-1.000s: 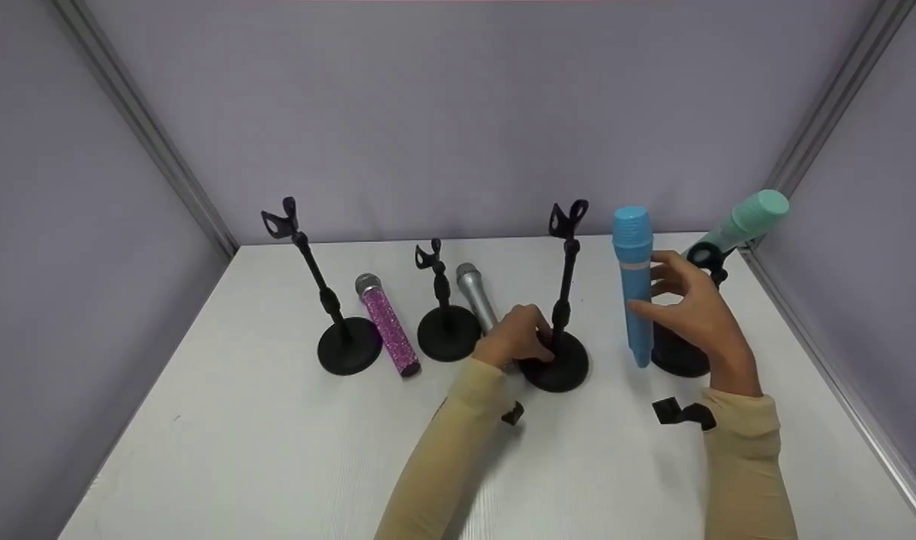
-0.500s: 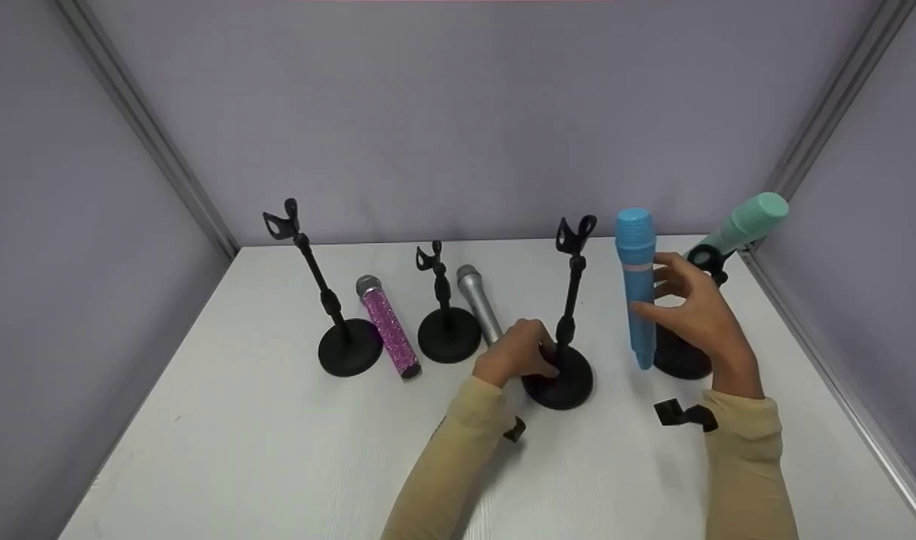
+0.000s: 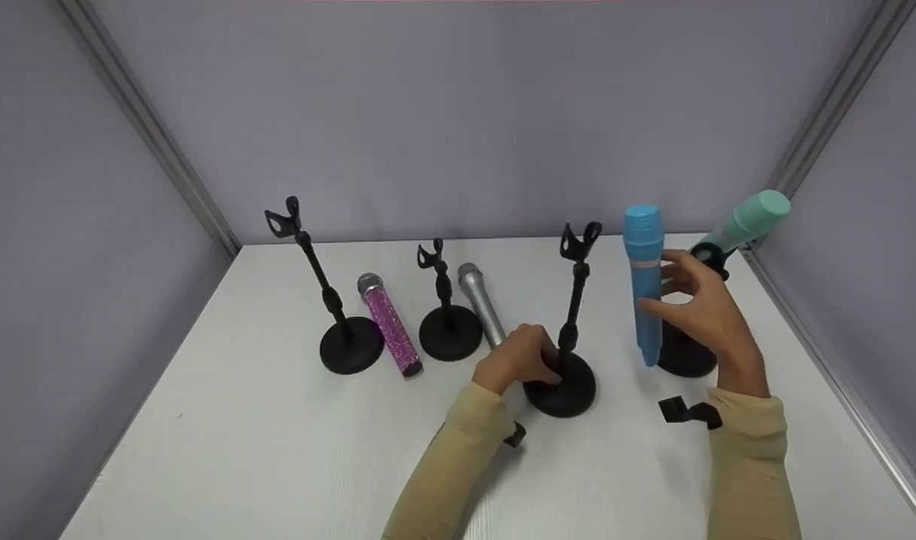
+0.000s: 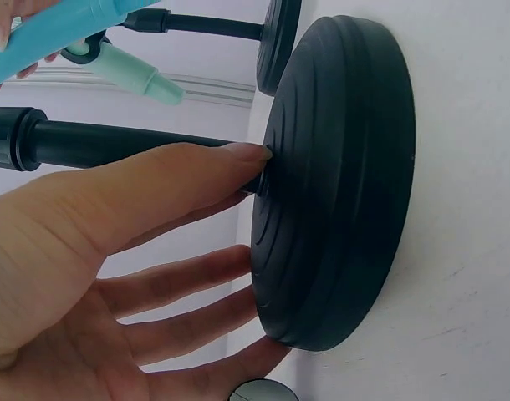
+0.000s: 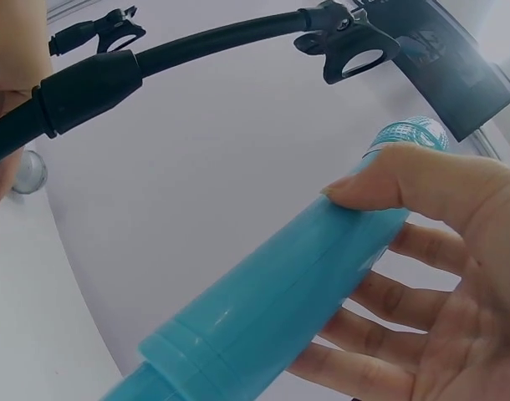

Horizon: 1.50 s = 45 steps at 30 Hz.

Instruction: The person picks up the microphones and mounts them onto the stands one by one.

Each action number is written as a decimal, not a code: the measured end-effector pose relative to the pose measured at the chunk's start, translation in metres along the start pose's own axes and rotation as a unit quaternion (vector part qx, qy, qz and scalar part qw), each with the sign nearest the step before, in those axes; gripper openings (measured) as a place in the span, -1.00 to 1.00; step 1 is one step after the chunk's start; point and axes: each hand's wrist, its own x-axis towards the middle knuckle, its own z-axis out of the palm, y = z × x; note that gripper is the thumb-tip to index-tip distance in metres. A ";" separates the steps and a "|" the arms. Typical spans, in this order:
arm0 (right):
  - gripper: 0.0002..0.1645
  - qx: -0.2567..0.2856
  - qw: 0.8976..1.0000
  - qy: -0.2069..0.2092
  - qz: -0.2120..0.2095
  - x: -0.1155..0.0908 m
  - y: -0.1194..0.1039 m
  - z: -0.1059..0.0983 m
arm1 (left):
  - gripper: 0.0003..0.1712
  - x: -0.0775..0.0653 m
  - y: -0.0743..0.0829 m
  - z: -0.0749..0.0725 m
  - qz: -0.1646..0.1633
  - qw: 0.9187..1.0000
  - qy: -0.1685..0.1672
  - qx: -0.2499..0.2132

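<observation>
My right hand (image 3: pixel 698 304) holds a blue microphone (image 3: pixel 644 285) upright, with the thumb on one side and the fingers on the other. To its left, my left hand (image 3: pixel 519 358) grips a black microphone stand (image 3: pixel 575 300) low on its pole. In the left wrist view the thumb and index finger pinch the pole just above the round base (image 4: pixel 339 184), and the other fingers touch the base's edge. That stand's clip (image 5: pixel 351 54) holds nothing and is near the blue microphone in the right wrist view.
A mint-green microphone (image 3: pixel 750 221) sits in a stand behind my right hand. A silver microphone (image 3: pixel 482 300), partly hidden by my left hand, lies beside a short stand (image 3: pixel 450 334). Further left are a pink glitter microphone (image 3: pixel 390 330) and a taller stand (image 3: pixel 350 345). Walls enclose the white table (image 3: pixel 262 450).
My left hand has pulled the stand toward me and slightly right. My right hand has shifted a little to the right with the blue microphone.
</observation>
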 end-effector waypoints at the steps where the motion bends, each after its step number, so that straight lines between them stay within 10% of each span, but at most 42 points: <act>1: -0.09 0.001 1.000 0.000 0.003 0.000 0.000 0.000 | -0.80 0.000 0.000 0.000 0.000 1.000 -0.002 0.001; 45: -0.09 0.050 0.998 0.028 0.022 0.000 0.009 -0.003 | -0.83 0.007 0.009 0.008 0.007 1.000 -0.014 0.002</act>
